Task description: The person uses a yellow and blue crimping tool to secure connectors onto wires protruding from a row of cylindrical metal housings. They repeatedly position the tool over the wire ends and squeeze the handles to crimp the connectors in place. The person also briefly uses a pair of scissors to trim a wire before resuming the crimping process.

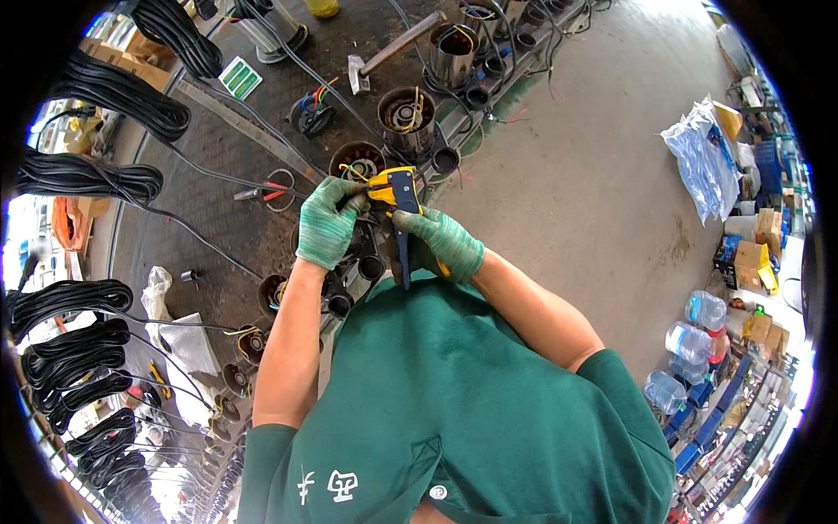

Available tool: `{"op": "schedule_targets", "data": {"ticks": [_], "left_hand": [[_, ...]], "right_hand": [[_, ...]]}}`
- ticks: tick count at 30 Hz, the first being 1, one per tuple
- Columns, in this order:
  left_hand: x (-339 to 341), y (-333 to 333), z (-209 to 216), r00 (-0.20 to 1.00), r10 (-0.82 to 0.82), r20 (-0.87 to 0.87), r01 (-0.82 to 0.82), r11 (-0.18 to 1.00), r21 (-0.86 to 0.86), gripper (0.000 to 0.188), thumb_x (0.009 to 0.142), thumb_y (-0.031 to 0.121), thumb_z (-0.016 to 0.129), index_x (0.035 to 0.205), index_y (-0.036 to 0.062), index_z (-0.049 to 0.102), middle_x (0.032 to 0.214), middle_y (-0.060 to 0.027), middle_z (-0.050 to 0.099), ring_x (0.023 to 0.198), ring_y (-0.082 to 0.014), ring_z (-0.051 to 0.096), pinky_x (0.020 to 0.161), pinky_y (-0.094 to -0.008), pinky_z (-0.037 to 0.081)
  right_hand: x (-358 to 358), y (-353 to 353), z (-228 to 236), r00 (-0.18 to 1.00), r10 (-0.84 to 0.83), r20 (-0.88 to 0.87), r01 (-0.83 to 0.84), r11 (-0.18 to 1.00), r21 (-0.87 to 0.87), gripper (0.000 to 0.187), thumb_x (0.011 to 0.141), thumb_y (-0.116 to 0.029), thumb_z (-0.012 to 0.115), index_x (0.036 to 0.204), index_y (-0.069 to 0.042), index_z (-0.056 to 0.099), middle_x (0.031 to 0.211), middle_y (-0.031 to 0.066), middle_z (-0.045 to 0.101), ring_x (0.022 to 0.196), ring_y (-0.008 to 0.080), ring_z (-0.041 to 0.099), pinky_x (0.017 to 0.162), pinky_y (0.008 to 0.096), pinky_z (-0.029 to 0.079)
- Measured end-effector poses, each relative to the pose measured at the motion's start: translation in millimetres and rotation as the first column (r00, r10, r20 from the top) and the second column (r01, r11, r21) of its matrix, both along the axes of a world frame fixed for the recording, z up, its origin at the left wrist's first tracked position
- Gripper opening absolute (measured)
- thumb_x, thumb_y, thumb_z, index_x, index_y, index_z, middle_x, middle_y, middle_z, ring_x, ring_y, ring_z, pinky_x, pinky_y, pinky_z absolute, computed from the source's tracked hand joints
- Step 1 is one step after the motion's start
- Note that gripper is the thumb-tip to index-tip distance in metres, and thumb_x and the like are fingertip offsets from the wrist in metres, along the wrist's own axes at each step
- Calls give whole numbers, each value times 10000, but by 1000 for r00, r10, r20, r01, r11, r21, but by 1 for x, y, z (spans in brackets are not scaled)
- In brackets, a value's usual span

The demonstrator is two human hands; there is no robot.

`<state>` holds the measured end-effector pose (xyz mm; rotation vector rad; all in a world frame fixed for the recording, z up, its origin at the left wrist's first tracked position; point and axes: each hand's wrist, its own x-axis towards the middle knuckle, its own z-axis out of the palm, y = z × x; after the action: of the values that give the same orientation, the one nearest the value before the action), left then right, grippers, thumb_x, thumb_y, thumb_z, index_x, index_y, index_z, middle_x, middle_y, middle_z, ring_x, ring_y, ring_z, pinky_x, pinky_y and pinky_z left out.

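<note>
My right hand, in a green knit glove, is closed round the handles of a yellow and dark blue wire stripper. Its head points away from me, over the row of metal cylinders. My left hand, gloved alike, pinches at the left side of the stripper's jaws. A thin yellow wire comes out by those fingertips from an open motor housing with reddish windings. The wire's tip is hidden between the fingers and the jaws. Just beyond stands another open metal cylinder with a yellow wire inside.
A hammer lies on the dark bench, near a red-handled tool and a green-and-white card. Coiled black cables line the left, their leads crossing the bench. Plastic bottles and boxes stand on the far right.
</note>
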<state>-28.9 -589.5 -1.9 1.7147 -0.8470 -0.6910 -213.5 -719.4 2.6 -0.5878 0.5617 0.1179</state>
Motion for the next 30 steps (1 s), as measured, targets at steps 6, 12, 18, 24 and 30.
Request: {"op": "schedule_targets", "data": {"ticks": [6,12,18,24,30], "left_hand": [[0,0,-1,985,-42,166,41,999,13,145,938,-54,700,1082,-39,715,946,-93,667,847,-169,707,781,-313,578],[1,2,-5,989,29,147,-40,996,77,202,957,37,753,1140,-4,680,968,-34,693,866,-136,673,803,-316,575],[-18,-24,21,933,224,280,-282,941,188,390,868,98,857,1184,-16,658,962,-100,745,821,-169,692,750,-333,580],[-11,-34,17,917,233,324,-325,907,268,422,850,168,877,1188,-31,723,1024,-152,769,842,-228,719,812,-341,585],[-17,-27,2,895,199,400,-272,953,134,318,846,130,858,1123,6,765,1020,-139,750,909,-295,732,821,-365,581]], "right_hand": [[-6,-9,-12,997,60,-50,-58,998,36,364,1003,-391,668,1176,-76,611,1019,130,694,893,278,705,779,477,608],[-17,-8,-26,990,-140,-16,140,967,211,385,995,-344,666,1253,-64,608,1113,154,708,1070,340,699,965,540,563],[-20,-17,-19,976,-217,6,213,964,160,380,966,-321,701,1234,-75,591,1070,169,707,1000,360,703,936,530,569],[-24,-20,-20,982,-189,10,186,973,136,406,950,-322,728,1238,-71,590,1052,166,709,984,351,714,903,520,593],[-25,-23,-13,988,-151,-26,152,988,18,446,948,-346,744,1251,-51,600,1052,151,714,972,330,728,877,497,614]]}}
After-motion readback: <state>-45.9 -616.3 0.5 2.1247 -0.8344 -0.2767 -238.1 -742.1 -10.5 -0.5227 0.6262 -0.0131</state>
